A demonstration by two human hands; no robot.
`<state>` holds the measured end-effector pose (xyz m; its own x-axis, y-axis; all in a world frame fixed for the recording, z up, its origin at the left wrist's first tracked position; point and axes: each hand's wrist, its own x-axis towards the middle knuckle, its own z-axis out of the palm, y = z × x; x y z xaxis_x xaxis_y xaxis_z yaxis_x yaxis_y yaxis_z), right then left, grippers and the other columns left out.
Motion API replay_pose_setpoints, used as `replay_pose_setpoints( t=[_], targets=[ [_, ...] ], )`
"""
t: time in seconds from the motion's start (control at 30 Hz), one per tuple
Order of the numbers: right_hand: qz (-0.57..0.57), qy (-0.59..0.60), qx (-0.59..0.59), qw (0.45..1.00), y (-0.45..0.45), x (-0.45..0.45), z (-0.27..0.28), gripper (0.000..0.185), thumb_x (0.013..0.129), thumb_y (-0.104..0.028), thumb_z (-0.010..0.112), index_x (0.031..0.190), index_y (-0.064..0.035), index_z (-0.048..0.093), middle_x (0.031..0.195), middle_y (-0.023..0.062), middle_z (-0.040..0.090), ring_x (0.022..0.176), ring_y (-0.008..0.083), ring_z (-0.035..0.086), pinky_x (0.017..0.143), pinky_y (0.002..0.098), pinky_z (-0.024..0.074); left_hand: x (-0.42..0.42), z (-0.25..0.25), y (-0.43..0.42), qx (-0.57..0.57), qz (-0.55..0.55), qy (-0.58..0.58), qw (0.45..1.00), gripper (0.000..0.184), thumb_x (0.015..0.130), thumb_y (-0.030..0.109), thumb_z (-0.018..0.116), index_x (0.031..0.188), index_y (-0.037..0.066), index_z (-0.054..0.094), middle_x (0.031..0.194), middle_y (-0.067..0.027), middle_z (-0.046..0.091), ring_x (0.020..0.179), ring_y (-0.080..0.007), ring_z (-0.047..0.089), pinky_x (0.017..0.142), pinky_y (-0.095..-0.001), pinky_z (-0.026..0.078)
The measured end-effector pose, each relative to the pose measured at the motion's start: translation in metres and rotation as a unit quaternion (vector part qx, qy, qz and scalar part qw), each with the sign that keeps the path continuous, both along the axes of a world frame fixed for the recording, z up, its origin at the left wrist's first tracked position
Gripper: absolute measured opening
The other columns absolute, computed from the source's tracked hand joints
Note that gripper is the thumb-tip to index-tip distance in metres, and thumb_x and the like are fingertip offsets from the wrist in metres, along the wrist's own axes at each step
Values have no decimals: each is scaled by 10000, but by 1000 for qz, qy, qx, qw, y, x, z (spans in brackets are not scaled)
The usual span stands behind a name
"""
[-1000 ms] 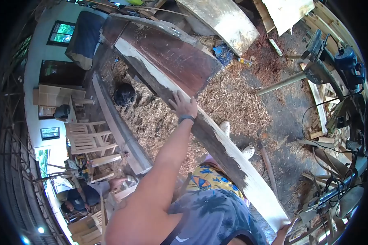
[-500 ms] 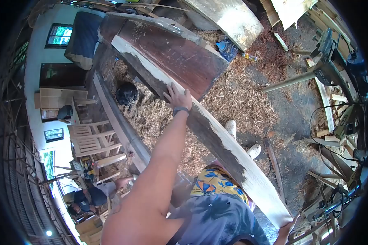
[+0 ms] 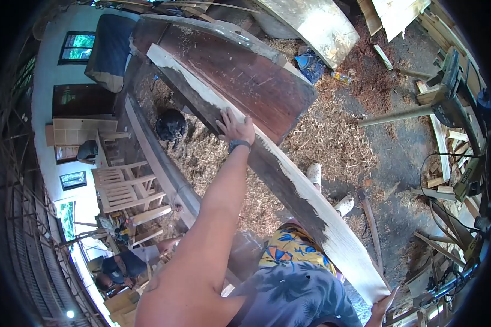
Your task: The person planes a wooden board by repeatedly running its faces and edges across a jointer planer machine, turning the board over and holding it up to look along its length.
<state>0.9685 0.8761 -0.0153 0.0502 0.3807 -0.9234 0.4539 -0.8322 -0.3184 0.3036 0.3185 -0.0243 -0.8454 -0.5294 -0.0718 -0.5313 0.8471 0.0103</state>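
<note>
A long wooden plank [image 3: 305, 191] runs diagonally from the upper left to the lower right in front of my body. Its surface is part dark and rough, part pale bare wood with a ragged border between. My left hand [image 3: 236, 129], with a dark band at the wrist, lies flat across the plank near its middle, fingers apart. At the near lower-right end, my right hand [image 3: 383, 308] grips the plank's end; most of that hand is cut off or hidden.
A big reddish-brown board [image 3: 245, 82] stands beyond the plank. Wood shavings [image 3: 333, 136] cover the floor around my light shoes [image 3: 344, 205]. Machinery and offcuts [image 3: 455, 180] crowd the right. A slatted wooden frame [image 3: 126, 186] and another person [image 3: 123, 267] are at the left.
The view has shifted slightly, so the floor and the things at the right appear a little farther right and lower. Both hands keep their places on the plank.
</note>
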Motion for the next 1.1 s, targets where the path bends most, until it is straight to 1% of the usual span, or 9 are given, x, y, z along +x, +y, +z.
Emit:
replay_pose_setpoints(
  t=[0.13, 0.23, 0.33, 0.43, 0.63, 0.83, 0.93, 0.97, 1.1],
  targets=[
    [10, 49, -41, 998, 10, 23, -18, 947, 925, -761, 518, 1488, 0, 467, 1507, 171, 494, 1355, 329, 484, 1135, 456, 377, -5, 5, -4, -1, 4, -10, 1000, 835, 947, 519, 559, 1642, 201, 223, 1718, -21, 177, 1556, -398, 196, 1152, -708, 292],
    [-10, -27, 10, 1000, -3, -5, -9, 947, 917, -770, 518, 1476, -5, 490, 1496, 169, 507, 1344, 332, 490, 1131, 467, 374, -13, 1, -9, -4, 5, -11, 1000, 841, 947, 522, 565, 1644, 205, 216, 1719, -19, 169, 1557, -395, 196, 1150, -706, 298],
    [11, -13, -5, 1000, -1, 0, -16, 941, 907, -779, 524, 1465, -22, 513, 1481, 156, 524, 1333, 325, 496, 1127, 474, 370, -20, -1, -19, -7, 4, -10, 1000, 847, 942, 521, 577, 1643, 208, 219, 1720, -16, 170, 1557, -396, 195, 1149, -707, 300],
    [47, -24, -22, 998, -10, -23, -7, 949, 888, -795, 531, 1467, -43, 519, 1482, 141, 527, 1337, 322, 487, 1133, 494, 353, -33, -1, -29, -5, 4, -4, 1000, 851, 934, 517, 587, 1642, 213, 223, 1717, -15, 185, 1556, -399, 196, 1151, -711, 297],
    [36, -18, -17, 999, -31, -54, -5, 974, 875, -813, 523, 1481, -51, 506, 1511, 138, 504, 1364, 329, 465, 1137, 525, 336, -59, -3, -51, -1, 9, 6, 1000, 843, 928, 507, 582, 1641, 226, 231, 1714, -17, 201, 1558, -399, 194, 1160, -712, 284],
    [22, 11, -36, 999, -55, -87, -2, 976, 886, -803, 507, 1517, -60, 463, 1542, 151, 467, 1397, 339, 436, 1137, 536, 337, -86, -9, -79, 0, 9, 15, 1000, 864, 920, 535, 595, 1643, 233, 232, 1719, -16, 193, 1551, -410, 210, 1165, -707, 266],
    [17, -7, -42, 999, -63, -94, -6, 956, 899, -791, 492, 1517, -62, 465, 1546, 152, 465, 1400, 342, 433, 1136, 546, 333, -100, -7, -91, 4, 8, 18, 1000, 864, 919, 532, 598, 1643, 231, 234, 1718, -17, 197, 1550, -413, 211, 1163, -709, 267],
    [3, -20, -16, 1000, -74, -108, -2, 929, 915, -778, 479, 1510, -65, 475, 1543, 153, 471, 1397, 345, 436, 1133, 555, 333, -105, -8, -96, 5, 9, 20, 1000, 862, 916, 523, 598, 1642, 232, 237, 1718, -18, 197, 1553, -409, 205, 1167, -707, 265],
    [46, 13, -33, 998, -100, -136, 5, 918, 926, -776, 466, 1470, -39, 514, 1519, 160, 497, 1380, 353, 459, 1122, 535, 361, -132, -9, -122, -1, 3, 19, 1000, 863, 909, 510, 610, 1639, 231, 244, 1717, -22, 200, 1556, -404, 202, 1169, -703, 265]
  ],
)
